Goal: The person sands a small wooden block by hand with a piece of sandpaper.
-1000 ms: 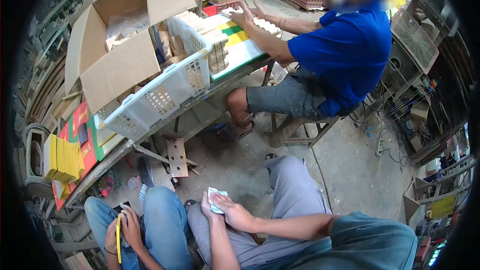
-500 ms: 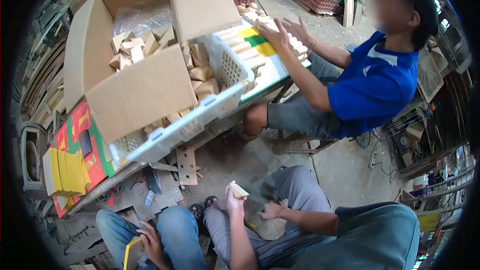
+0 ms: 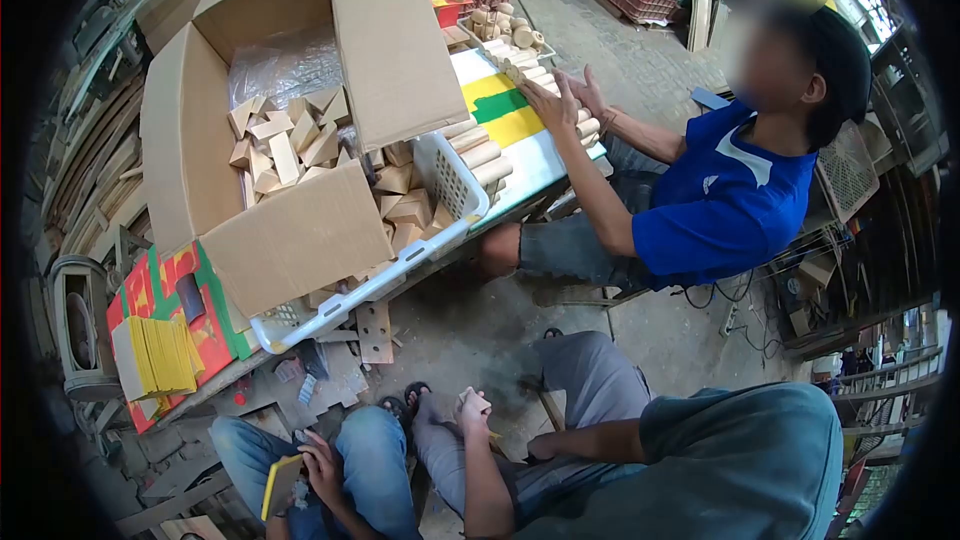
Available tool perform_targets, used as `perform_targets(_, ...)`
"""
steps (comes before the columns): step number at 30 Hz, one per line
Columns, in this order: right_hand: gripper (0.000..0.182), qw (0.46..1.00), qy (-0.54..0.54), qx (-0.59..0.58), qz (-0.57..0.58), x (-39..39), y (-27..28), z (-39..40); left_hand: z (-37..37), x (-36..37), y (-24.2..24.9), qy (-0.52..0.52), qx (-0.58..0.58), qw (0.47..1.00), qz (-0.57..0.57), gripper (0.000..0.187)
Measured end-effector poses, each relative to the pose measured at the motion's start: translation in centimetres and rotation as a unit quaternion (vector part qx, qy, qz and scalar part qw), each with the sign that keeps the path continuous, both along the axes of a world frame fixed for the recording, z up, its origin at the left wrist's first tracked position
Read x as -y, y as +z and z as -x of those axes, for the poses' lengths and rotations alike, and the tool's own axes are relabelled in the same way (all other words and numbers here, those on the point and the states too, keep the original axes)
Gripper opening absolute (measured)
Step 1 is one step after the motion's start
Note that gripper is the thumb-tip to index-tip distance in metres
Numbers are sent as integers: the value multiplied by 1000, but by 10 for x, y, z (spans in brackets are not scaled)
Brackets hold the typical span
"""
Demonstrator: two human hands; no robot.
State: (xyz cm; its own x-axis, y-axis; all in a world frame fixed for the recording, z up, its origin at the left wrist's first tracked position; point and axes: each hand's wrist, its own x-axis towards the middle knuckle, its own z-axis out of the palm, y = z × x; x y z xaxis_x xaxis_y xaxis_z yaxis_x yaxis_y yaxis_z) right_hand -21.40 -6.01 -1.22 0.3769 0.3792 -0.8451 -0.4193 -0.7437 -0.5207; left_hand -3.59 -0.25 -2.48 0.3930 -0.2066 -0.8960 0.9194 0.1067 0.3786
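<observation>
My left hand (image 3: 472, 414) is closed round a small pale wooden block (image 3: 477, 401), held above my lap. My right hand (image 3: 540, 448) is low between my grey-trousered legs, in shadow; its fingers are not clear, and I cannot see whether it holds anything. Just above it a pale wooden edge (image 3: 551, 408) slants beside my right thigh. Ahead, an open cardboard box (image 3: 290, 235) contains many cut wooden blocks (image 3: 285, 155). It rests on a white plastic basket (image 3: 400, 270) that also holds blocks.
At left, a person in jeans holds a yellow-edged pad (image 3: 280, 485). Across the bench, a person in a blue shirt (image 3: 730, 195) has both hands on a row of wooden cylinders (image 3: 485, 155). Yellow-edged pads (image 3: 160, 355) are stacked on the bench's left end.
My left hand has turned, so less of the block shows. My right hand has moved lower and into shadow. The view has shifted slightly, and more cylinders show at the back.
</observation>
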Motion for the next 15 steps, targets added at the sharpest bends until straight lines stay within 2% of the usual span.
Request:
perform_targets(2, 30, 1000, -19, 4, 18, 1, 2, -5, -5, 1, -8, -8, 3, 1000, 0, 18)
perform_targets(4, 32, 1000, 9, 21, -13, 3, -24, 0, -14, 12, -14, 3, 3, 1000, -17, 19)
perform_targets(5, 32, 1000, 8, 21, -11, 7, -17, -7, -20, 18, -15, 1, 4, 1000, -16, 19)
perform_targets(8, 30, 998, 16, 28, -56, 30, -25, -26, -46, 35, -6, 6, 15, 998, 60, 8)
perform_targets(10, 35, 953, -248, 85, -152, 51, -59, -27, -48, 40, -21, 27, 31, 994, 98, 7)
perform_targets(12, 36, 981, -165, 91, 53, 74, -118, -32, -42, 35, -27, 56, 50, 987, 139, 6)
perform_targets(13, 37, 953, -259, 116, 101, 86, -118, -34, -37, 34, -26, 54, 53, 988, 138, 6)
perform_targets(14, 36, 901, -374, 150, 159, 86, -80, -44, -34, 31, -24, 52, 65, 989, 120, 6)
perform_targets(15, 34, 873, -441, 156, 136, 94, -51, -50, -31, 29, -23, 52, 79, 990, 104, 6)
